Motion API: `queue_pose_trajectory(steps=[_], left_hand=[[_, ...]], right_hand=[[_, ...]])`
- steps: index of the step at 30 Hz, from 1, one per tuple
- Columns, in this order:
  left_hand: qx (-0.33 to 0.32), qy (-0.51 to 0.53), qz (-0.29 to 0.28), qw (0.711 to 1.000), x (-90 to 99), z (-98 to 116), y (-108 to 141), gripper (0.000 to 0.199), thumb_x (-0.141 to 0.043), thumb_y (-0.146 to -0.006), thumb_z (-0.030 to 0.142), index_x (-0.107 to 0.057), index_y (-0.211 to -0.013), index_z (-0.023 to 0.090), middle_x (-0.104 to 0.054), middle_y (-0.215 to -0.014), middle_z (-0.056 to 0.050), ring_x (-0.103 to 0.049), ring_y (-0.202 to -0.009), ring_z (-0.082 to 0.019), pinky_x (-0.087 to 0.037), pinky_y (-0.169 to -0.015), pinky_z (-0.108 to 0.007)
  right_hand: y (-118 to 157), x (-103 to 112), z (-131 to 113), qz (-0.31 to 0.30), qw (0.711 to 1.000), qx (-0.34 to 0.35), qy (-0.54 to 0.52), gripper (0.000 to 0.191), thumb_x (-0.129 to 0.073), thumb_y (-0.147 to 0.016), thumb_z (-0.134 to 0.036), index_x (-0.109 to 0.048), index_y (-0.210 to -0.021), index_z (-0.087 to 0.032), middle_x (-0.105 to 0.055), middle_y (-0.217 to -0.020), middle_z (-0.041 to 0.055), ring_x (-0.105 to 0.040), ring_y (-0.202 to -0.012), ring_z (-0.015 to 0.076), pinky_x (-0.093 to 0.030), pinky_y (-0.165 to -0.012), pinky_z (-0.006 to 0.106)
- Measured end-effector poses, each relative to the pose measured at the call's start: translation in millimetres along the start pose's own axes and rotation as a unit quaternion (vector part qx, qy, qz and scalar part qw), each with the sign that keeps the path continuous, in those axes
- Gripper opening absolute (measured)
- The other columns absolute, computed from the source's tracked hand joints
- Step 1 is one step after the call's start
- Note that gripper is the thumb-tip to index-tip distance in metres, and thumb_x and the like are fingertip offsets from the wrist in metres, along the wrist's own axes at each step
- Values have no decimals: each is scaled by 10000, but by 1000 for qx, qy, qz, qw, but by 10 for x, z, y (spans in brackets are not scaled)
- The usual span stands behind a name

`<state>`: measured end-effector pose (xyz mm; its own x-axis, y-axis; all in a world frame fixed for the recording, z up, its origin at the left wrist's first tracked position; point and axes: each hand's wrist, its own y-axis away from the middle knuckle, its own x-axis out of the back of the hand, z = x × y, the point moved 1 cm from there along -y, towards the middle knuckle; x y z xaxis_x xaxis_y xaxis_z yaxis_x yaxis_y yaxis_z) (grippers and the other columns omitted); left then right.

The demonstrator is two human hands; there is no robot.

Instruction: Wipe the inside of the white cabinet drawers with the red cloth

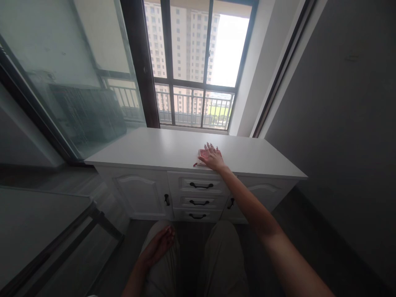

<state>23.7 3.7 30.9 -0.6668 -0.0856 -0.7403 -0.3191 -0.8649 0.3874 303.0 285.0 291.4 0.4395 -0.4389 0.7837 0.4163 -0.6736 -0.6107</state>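
Note:
My right hand (212,157) lies flat, fingers spread, on a small red cloth (202,154) near the front edge of a white cabinet top (161,150). The cloth shows only at the hand's left side; the rest is hidden under the palm. My left hand (161,244) rests against my left thigh, fingers loosely curled, holding nothing. My arm reaches from the lower right across to the cabinet.
The white cabinet has three drawers with black handles (201,186) in the middle and a door on each side. A window with a railing (194,111) is behind it. A glass sliding door (62,82) stands left, a grey wall (340,103) right.

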Motion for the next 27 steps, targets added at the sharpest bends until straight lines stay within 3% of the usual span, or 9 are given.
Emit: queue_pose_trajectory(steps=[3,5,9,12,14,16,21,27], left_hand=[[5,11,5,1000,35,-9,-6,189,-851,-827,285,-706,-891,183,-725,-915,-37,-662,-790,-130,-465,-745,-258],[4,11,6,1000,55,-11,-9,196,-852,-825,289,-701,-885,180,-722,-918,-36,-668,-814,-131,-466,-761,-257],[-8,6,9,1000,64,-8,-9,270,-891,-781,314,-683,-893,182,-712,-898,-5,-672,-817,-118,-472,-789,-257],[-4,10,19,1000,44,-11,-2,294,-901,-770,311,-671,-909,191,-713,-893,9,-678,-821,-116,-476,-795,-258],[-1,14,22,1000,25,-17,8,295,-901,-769,301,-668,-914,193,-720,-903,3,-685,-833,-124,-479,-783,-256],[-1,18,23,1000,7,-23,19,291,-900,-767,291,-669,-916,194,-725,-915,-4,-691,-850,-132,-484,-780,-253],[-12,0,19,1000,-46,-23,18,298,-913,-743,309,-681,-884,184,-729,-912,-12,-690,-841,-128,-498,-783,-245],[-24,-58,40,997,-79,-46,-40,333,-909,-741,408,-701,-858,176,-738,-908,-29,-686,-823,-131,-498,-753,-243]], right_hand=[[-50,-241,71,-29,999,-13,3,1194,-52,-894,-902,-566,-1435,30,-69,-1762,199,-83,-1628,335,-136,-1260,549],[-12,-266,83,-106,993,-45,-10,1219,-82,-881,-927,-519,-1489,34,-98,-1753,226,-98,-1628,330,-104,-1270,546],[72,-84,16,-319,942,-92,-44,1217,-314,-876,-946,-124,-1707,-77,-1,-1767,188,30,-1643,323,53,-1296,534],[118,68,-43,-378,922,-62,-45,1374,-549,-786,-923,83,-1703,-119,112,-1760,144,159,-1625,323,109,-1298,511],[160,111,-60,-375,926,-29,-30,1464,-738,-717,-819,84,-1703,-115,113,-1757,156,153,-1624,345,76,-1306,522],[216,109,-62,-351,936,-4,-15,1426,-836,-716,-662,25,-1714,-118,67,-1761,174,90,-1634,363,21,-1311,540],[356,66,-55,-289,957,30,-17,1047,-709,-875,-334,-128,-1715,-102,-78,-1759,186,-69,-1639,357,-82,-1311,562],[500,169,-21,-227,966,52,-109,811,-562,-845,-92,-411,-1640,-138,-374,-1679,169,-304,-1589,321,-232,-1295,586]])
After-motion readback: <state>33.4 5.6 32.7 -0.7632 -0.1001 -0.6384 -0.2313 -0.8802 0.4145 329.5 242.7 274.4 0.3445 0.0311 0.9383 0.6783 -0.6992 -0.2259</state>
